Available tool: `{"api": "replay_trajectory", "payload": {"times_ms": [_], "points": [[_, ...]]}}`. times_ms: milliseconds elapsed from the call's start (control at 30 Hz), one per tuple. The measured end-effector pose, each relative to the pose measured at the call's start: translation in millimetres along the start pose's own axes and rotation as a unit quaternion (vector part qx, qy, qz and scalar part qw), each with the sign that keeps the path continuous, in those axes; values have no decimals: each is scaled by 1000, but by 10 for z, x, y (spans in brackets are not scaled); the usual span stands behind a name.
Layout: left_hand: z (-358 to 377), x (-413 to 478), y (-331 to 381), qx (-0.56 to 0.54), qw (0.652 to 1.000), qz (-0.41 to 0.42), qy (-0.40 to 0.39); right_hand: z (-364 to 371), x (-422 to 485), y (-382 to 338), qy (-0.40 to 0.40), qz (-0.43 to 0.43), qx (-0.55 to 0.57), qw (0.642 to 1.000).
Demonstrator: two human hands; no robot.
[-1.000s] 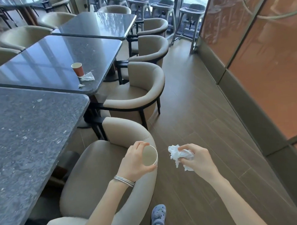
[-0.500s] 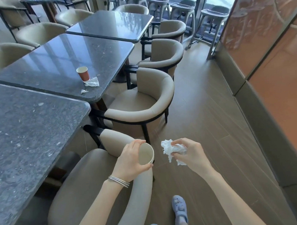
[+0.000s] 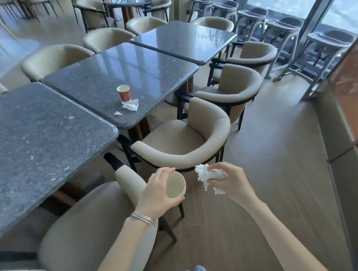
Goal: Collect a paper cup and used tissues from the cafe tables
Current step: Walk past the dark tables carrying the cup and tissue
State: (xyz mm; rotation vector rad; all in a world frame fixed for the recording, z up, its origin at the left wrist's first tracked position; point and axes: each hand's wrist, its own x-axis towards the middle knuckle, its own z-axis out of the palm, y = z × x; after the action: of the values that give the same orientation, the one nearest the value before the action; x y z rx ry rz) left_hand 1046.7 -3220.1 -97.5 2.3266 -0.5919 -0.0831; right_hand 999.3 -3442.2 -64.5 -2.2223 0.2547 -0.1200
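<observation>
My left hand (image 3: 156, 195) grips a paper cup (image 3: 175, 185) with its pale inside turned toward me, above a chair back. Just right of it, my right hand (image 3: 228, 182) holds a crumpled white tissue (image 3: 206, 174). On the middle dark stone table (image 3: 103, 77) a red paper cup (image 3: 124, 93) stands upright. A used tissue (image 3: 130, 105) lies right beside that cup, and a small tissue scrap (image 3: 117, 113) lies closer to the table's near edge.
Three dark tables stand in a row, the nearest (image 3: 32, 144) at my left, the farthest (image 3: 183, 40) beyond. Beige armchairs (image 3: 194, 139) line their right side. A wooden floor aisle (image 3: 276, 172) runs along the right wall. High chairs (image 3: 282, 34) stand by the window.
I have moved forward along the aisle and the view has turned left, so the red cup's table is nearer. Both hands keep their hold on the cup and tissue.
</observation>
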Motion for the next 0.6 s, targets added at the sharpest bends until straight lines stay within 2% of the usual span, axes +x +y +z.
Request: {"api": "replay_trajectory", "payload": {"times_ms": [267, 467, 600], "points": [[87, 337, -4, 14, 995, -85, 41, -100, 680, 172, -55, -39, 5, 998], [94, 789, -127, 38, 992, -106, 63, -43, 1333, 184, -87, -80, -4, 993], [10, 1203, -249, 41, 987, -110, 105, 18, 1876, 86, -101, -106, -6, 989]]}}
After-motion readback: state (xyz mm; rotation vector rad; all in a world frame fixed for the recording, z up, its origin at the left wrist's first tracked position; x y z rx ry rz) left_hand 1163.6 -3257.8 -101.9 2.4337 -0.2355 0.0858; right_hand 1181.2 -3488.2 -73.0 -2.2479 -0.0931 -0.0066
